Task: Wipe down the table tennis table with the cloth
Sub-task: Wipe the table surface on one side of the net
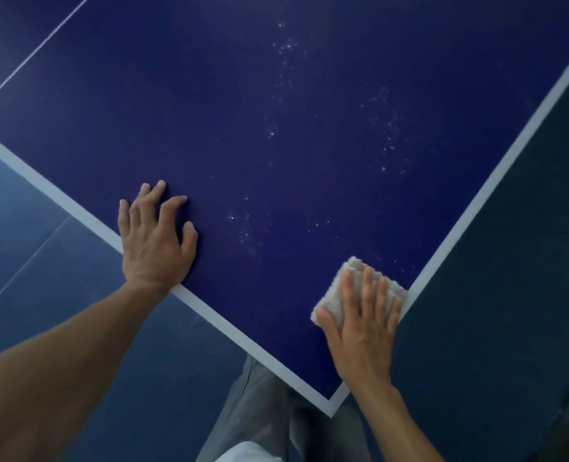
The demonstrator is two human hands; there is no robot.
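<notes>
Dim, bluish, even light. Small specks [271,133] glint on the desk [176,111]. Whole frame soft, softest below the desk's near corner.

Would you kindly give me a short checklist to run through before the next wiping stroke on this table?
1. The cloth lies flat on the table: ok.
2. The right hand presses the cloth with straight fingers: ok.
3. The left hand rests on the table near its left edge, apart from the cloth: ok.
4. The surface ahead of the cloth is clean: not ok, white specks are scattered there.
5. The cloth sits on the table, against the white border near the corner: ok.
6. The underside of the cloth is clean enough: cannot tell.
</notes>
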